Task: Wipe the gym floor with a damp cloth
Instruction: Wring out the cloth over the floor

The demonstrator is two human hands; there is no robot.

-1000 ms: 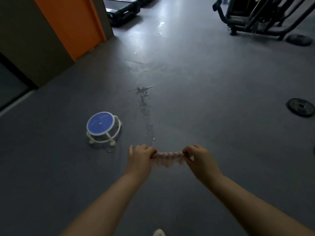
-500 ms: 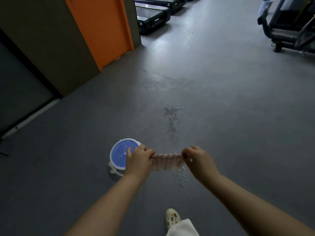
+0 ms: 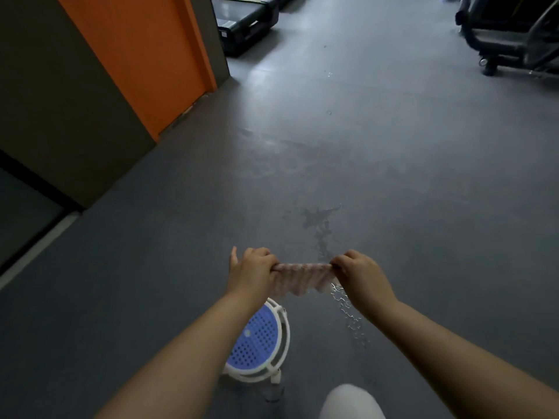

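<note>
While both arms reached forward, the left hand (image 3: 251, 272) and the right hand (image 3: 360, 275) each gripped one end of the pink cloth (image 3: 299, 278), fingers curled tight, holding it stretched in the air between them above the floor (image 3: 438, 237). Its lower edge hung loose. Water droplets (image 3: 348, 313) showed below the right hand. A wet patch (image 3: 317, 219) marked the grey floor ahead. A white stool (image 3: 260, 340) with a blue perforated seat stood beneath the left forearm. An orange door (image 3: 145, 55) stood far left, gym machines (image 3: 508, 34) beyond.
</note>
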